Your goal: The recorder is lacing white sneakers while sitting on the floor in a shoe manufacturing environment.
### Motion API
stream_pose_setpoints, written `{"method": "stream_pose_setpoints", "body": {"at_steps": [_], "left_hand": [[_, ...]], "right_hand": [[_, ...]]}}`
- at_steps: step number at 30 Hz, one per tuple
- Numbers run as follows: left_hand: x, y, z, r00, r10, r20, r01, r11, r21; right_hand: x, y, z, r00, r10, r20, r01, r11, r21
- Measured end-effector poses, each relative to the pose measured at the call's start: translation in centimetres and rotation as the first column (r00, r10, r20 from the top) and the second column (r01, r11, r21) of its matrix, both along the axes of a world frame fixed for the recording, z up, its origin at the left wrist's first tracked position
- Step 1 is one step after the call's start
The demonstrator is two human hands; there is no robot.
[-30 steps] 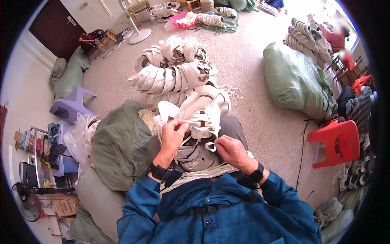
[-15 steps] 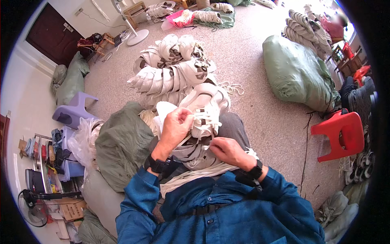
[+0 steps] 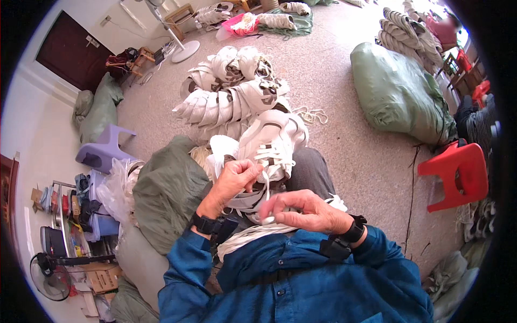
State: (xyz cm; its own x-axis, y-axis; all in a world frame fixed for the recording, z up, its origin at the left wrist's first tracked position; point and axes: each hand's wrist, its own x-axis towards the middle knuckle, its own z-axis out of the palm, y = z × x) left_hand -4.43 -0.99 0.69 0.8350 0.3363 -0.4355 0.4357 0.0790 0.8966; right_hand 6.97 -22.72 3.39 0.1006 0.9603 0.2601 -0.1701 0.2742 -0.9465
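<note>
A white shoe upper (image 3: 272, 129) with grey trim rests over my lap, its white shoelace (image 3: 267, 185) threaded crosswise through the eyelets. My left hand (image 3: 234, 182) is closed in a pinch at the lower left of the lacing, thumb and forefinger on the lace; the exact grip is partly hidden. Closer to my body, my right hand (image 3: 304, 211) has the hanging lace between thumb and fingers, its forefinger smeared by motion. Beneath the hands lie other grey and white uppers and a bundle of loose white laces (image 3: 247, 237) across my lap.
Nested white uppers (image 3: 226, 105) are piled on the floor ahead. A green sack (image 3: 396, 91) and a red stool (image 3: 458, 175) stand to the right. On the left are a dark green cloth (image 3: 169, 188), a purple stool (image 3: 105, 145) and a small fan (image 3: 51, 274). A person sits far right.
My right hand has moved down toward my body, drawing the lace into a longer strand below the upper. My left hand has slid slightly lower along the lacing.
</note>
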Motion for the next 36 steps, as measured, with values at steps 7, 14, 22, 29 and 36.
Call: {"method": "stream_pose_setpoints", "body": {"at_steps": [7,14,22,29,36], "left_hand": [[1.1,-2.9,-1.0,0.828,0.121,0.548,-0.481,0.654,0.583],[1.5,-2.8,-2.2,0.78,0.124,0.614,-0.581,0.508,0.636],[0.8,-3.1,-3.3,0.868,0.188,0.46,-0.468,0.62,0.629],[1.4,-4.1,-4.8,0.856,0.046,0.515,-0.492,0.382,0.782],[0.8,-3.5,-4.8,0.861,-0.006,0.509,-0.48,0.324,0.816]], "right_hand": [[2.0,-2.9,-2.4,0.983,0.026,0.179,-0.01,0.996,-0.093],[2.3,-3.4,1.5,0.925,0.31,-0.218,-0.347,0.924,-0.158],[4.5,-6.8,-6.8,0.588,-0.042,0.807,0.353,0.912,-0.21],[6.3,-10.4,-11.3,0.303,0.117,0.946,0.618,0.731,-0.289],[4.1,-5.7,-6.3,0.498,-0.366,0.786,0.628,0.777,-0.035]]}}
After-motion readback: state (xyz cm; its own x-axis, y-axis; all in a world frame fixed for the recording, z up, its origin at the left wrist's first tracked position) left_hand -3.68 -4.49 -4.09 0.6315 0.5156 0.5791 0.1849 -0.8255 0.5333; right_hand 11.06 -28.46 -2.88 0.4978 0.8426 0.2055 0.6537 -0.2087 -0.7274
